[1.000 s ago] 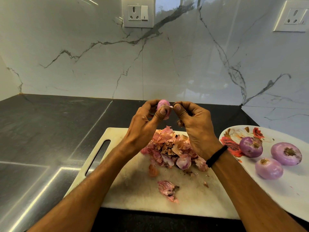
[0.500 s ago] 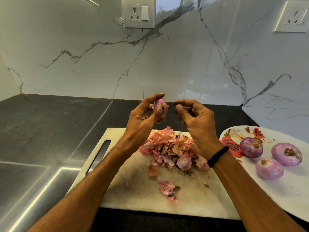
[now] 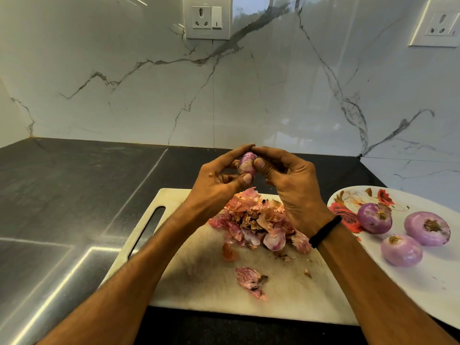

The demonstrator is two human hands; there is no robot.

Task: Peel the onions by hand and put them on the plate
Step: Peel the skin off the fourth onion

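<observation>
A: Head view. What are the hands doing?

B: Both are raised above the board (image 3: 199,275), curled in around one onion (image 3: 247,166). The left hand (image 3: 214,185) cups it from the left, thumb pressed against its lower front. The right hand (image 3: 296,188) closes on it from the right, thumb on its side; the two index fingertips meet over the top.

A: So neither is spread?

B: No, both are half closed and pinching that onion between them.

A: And the rest?

B: Three peeled onions (image 3: 400,250) lie on the plate (image 3: 423,290), right of the board, on the dark table (image 3: 74,185). A heap of skins (image 3: 256,220) sits on the board under the hands, with a loose skin (image 3: 250,282) nearer the person.

A: Anything unclear?

B: Fingers hide most of the held onion, so how much skin is left on it I cannot tell. The right wrist covers part of the heap, and the frame cuts off the plate at the right.
</observation>
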